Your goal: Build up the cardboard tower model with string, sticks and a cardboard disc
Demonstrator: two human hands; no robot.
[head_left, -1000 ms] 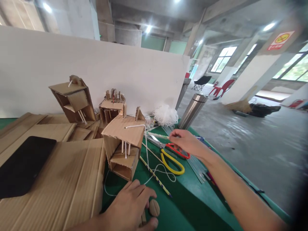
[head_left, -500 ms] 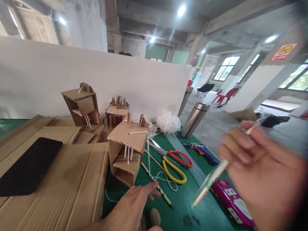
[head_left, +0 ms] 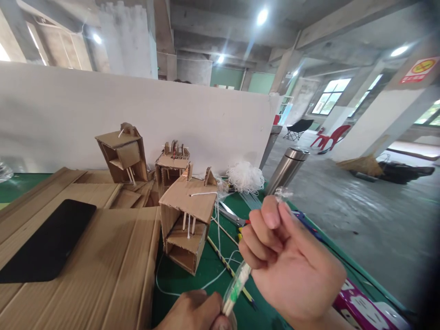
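Observation:
My right hand point(head_left: 288, 266) is raised in front of me, fingers closed round a thin stick in a clear wrapper point(head_left: 237, 286) that slants down to the left. The wrapper's top end pokes out above my fingers. My left hand point(head_left: 192, 314) sits at the bottom edge, fingers curled at the stick's lower end. A small cardboard model with white string and sticks point(head_left: 187, 220) stands just behind my hands on the green mat point(head_left: 206, 275).
Corrugated cardboard sheets point(head_left: 103, 266) with a black phone point(head_left: 48, 247) lie left. Two more cardboard models point(head_left: 122, 151) stand by the white board. Scissors point(head_left: 233, 217), white netting point(head_left: 245, 176), a steel flask point(head_left: 287, 167) and a purple box point(head_left: 364, 307) lie right.
My right hand picked the wrapped stick up from beside the scissors and brought it down toward my left hand, which rose off the mat to meet its lower end.

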